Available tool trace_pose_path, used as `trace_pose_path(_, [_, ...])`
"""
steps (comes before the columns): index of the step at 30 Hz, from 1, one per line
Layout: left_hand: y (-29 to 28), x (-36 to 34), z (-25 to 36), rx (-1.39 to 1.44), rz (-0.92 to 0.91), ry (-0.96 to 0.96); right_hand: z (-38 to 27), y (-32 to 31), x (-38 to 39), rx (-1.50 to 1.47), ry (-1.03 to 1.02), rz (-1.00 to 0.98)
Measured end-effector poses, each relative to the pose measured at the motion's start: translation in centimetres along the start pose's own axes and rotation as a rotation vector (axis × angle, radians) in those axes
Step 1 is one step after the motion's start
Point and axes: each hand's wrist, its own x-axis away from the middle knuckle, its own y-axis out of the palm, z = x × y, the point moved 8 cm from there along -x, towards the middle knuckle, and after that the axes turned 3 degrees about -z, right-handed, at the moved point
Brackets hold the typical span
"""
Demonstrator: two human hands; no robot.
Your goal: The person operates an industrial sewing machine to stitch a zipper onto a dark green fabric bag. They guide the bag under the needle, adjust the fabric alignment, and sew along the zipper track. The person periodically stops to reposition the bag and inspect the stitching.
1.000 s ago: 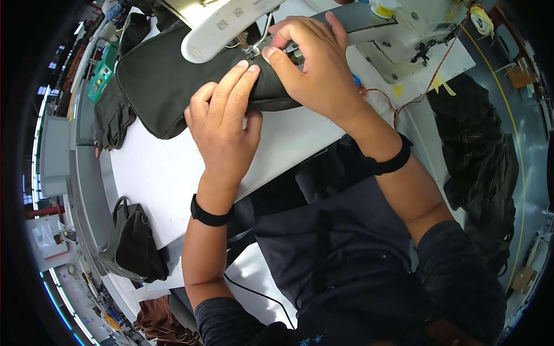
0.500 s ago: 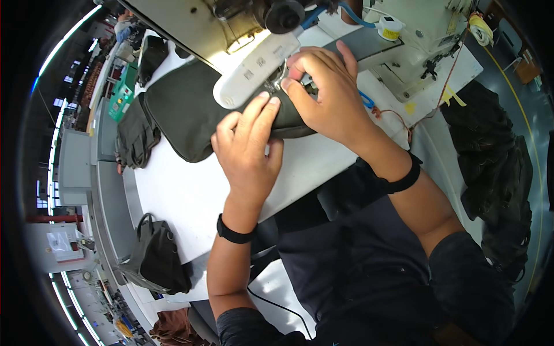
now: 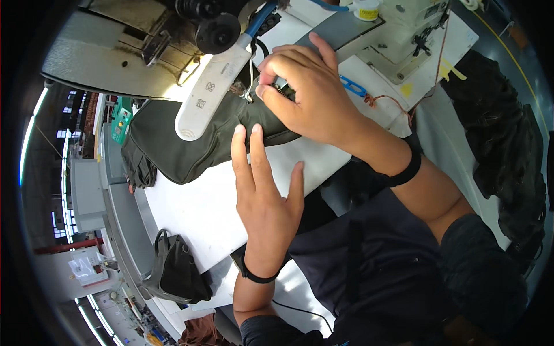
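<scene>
A dark green fabric piece, shaped like part of a bag, lies on the white table under the head of a sewing machine. The tips of two stretched fingers of my left hand rest on its near part, thumb spread apart. My right hand is curled beside the metal presser foot, thumb and forefinger closed in a pinch; what lies between them is too small to make out. A white rounded bar with a blue end slants over the fabric and hides some of it.
Blue thread snips on a reddish cord lie right of my right hand. A white tub stands at the back. A dark handbag sits at the table's left edge; dark material hangs at the right.
My left hand has drawn back toward me, its fingers straighter and spread. My right hand stays by the presser foot. The whole view has shifted somewhat.
</scene>
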Motion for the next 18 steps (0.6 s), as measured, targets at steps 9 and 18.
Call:
trace_pose_path(9, [1.4,-3.4,-2.2,-0.106,0.169,0.162,-0.4,-1.2,0.7,-0.049,-0.049,0.047])
trace_pose_path(18, [-0.8,-7.3,-3.6,-0.148,0.133,0.322,-1.2,-2.1,1.7,-0.073,-0.133,0.176])
